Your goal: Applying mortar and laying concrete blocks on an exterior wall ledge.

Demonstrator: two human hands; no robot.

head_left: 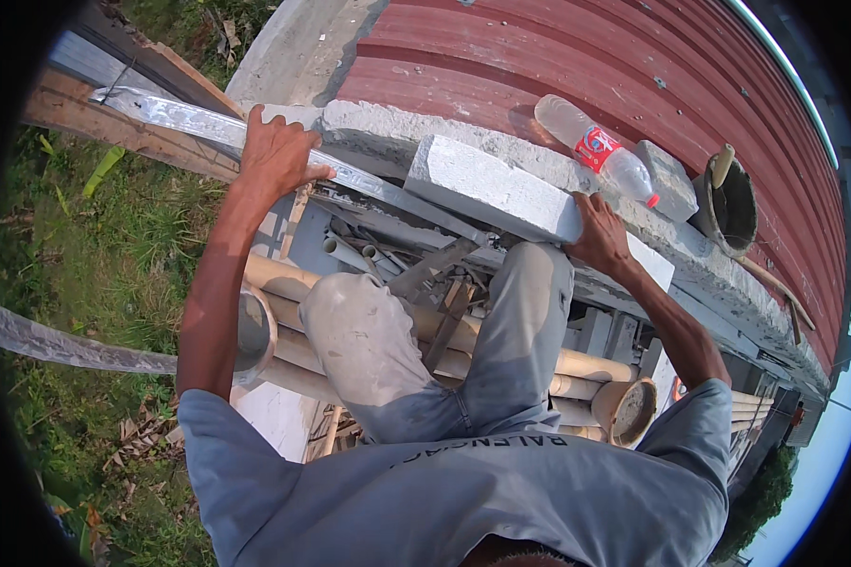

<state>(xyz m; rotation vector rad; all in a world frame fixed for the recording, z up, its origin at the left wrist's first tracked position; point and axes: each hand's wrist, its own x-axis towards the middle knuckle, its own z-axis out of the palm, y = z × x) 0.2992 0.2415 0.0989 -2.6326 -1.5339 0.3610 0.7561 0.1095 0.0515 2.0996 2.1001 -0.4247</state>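
A red ribbed roof (501, 57) is stretching across the far right in the head view, and grass (132, 265) is covering the ground on the left. The left grip (279, 153) is wrapping around a silvery bar (392, 194), which is running from far left toward the middle. The right grip (599, 234) is clasping the right end of a white block (492, 189), which is lying along a rough wall (383, 128). Beyond it, a plastic bottle (596, 151) is lying left of a dark bucket (731, 210).

A ribbed red roof (501, 66) lies in daylight, grass (113, 255) to the left, blue sky (816, 468) lower right.
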